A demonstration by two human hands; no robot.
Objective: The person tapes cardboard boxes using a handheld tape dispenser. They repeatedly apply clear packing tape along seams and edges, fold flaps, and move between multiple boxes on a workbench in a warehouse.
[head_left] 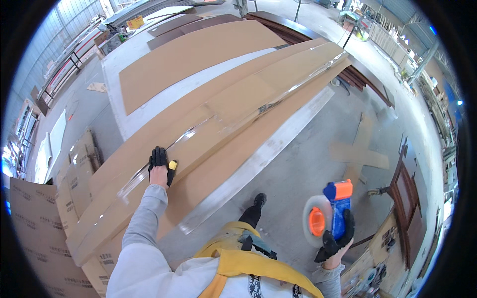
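Observation:
A long package wrapped in brown cardboard [238,115] lies slantwise before me, with strips of clear tape [298,86] along it. My left hand [160,169], in a black glove with a yellow thumb tip, rests flat on its near part, fingers spread little and holding nothing. Out to the right, over the floor, my right hand [337,238] grips a blue and orange tape gun [340,208] by its handle. A roll of clear packing tape [316,221] with an orange hub sits on the tape gun. No tape strand is visible between the gun and the package.
A flat cardboard sheet [197,59] lies beyond the package on a white table [111,89]. Printed cardboard [41,238] stands at lower left. Dark brown wooden frames [404,197] stand at right, near a cluttered board [387,246]. Cardboard strips [359,154] lie on the floor.

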